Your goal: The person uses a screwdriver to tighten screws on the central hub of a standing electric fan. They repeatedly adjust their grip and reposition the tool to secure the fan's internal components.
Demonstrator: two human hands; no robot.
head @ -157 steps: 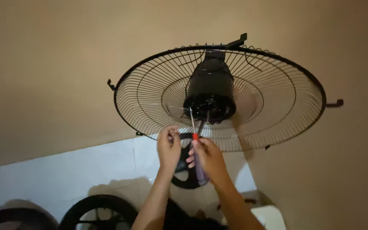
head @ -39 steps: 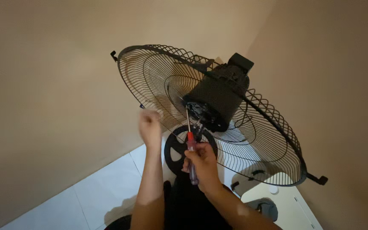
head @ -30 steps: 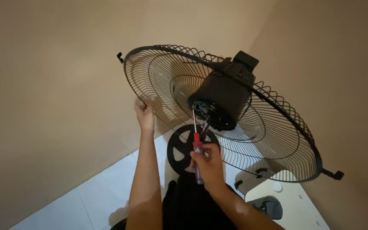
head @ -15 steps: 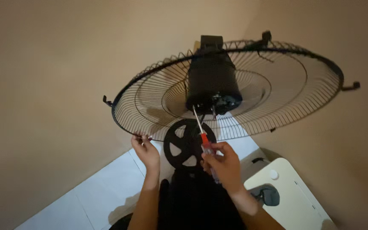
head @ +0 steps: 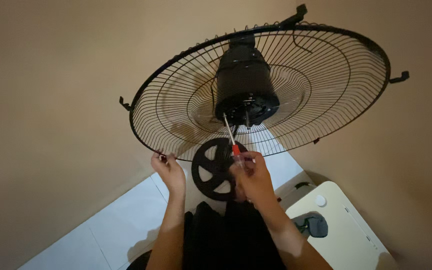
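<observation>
Up at head height sits the fan: one black motor housing (head: 246, 82) fixed in the middle of one round wire guard (head: 186, 95), tilted against the beige wall. The left hand (head: 168, 172) pinches the guard's lower rim, grip closed on the wire. The right hand (head: 253, 177) wraps tight around one red-handled screwdriver (head: 232, 142), its shaft angled up to the motor's face.

The guard looks light but springy, thin wire likely to flex, so the stiff outer rim seems the sound place to hold it. The motor looks like the heavy part. The screwdriver's slim handle probably wants a full fist.

Below, one black spoked disc (head: 213, 170) lies on the white floor, and one pale panel (head: 341, 230) sits at lower right.
</observation>
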